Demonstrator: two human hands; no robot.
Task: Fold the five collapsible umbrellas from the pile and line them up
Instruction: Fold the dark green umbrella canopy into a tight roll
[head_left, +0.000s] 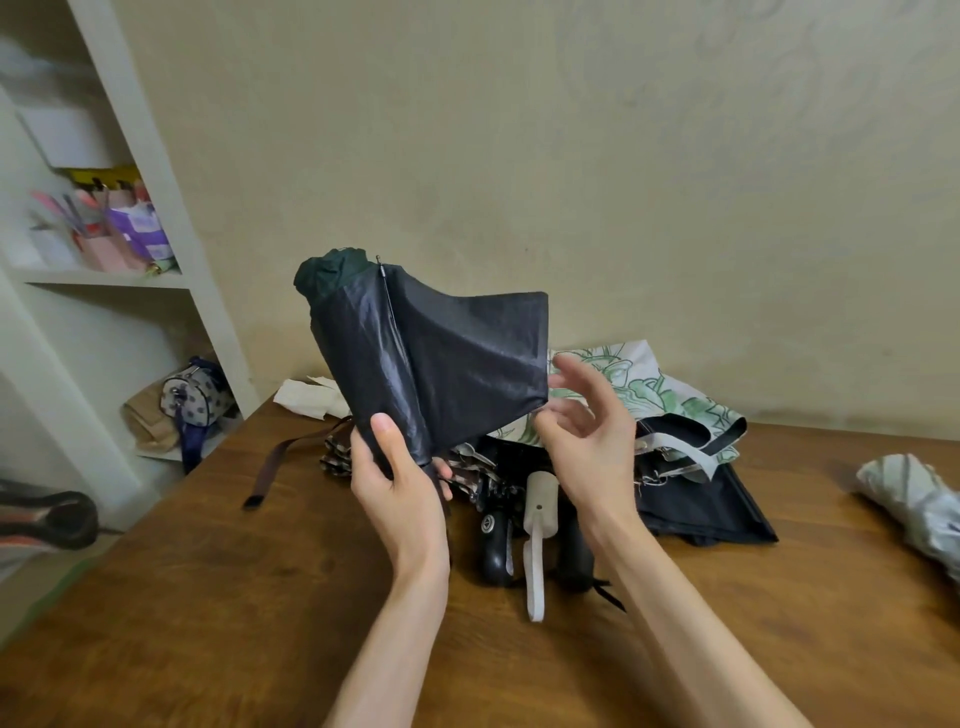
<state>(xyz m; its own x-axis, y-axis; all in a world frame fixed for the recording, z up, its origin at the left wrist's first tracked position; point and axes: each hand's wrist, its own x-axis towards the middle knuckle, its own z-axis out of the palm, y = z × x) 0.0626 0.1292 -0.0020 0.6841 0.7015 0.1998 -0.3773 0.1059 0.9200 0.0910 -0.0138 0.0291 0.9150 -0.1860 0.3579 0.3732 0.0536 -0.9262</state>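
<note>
Several pens (62, 208) stand in a pink box (101, 254) on the upper level of the shelf (156, 171) at far left, with a purple carton (137, 228) just beside it. The lower level holds a spotted bag (195, 397). On the table (234, 597), open wood runs from the pile (675, 493) of unfolded umbrellas to the near edge. A brown strap (291, 457) trails left. A rolled grey umbrella (909, 499) lies at the right edge, well apart from the pile, which sits at the back near the wall. The dark umbrella (441, 353) is held upright above the table, in front of the pile, canopy loose, one panel spread rightward. The left hand (400, 483) grips its lower end, thumb across the fabric. The right hand (592, 447) is unclenched, fingers spread, just beside the panel's lower corner; contact cannot be told.
</note>
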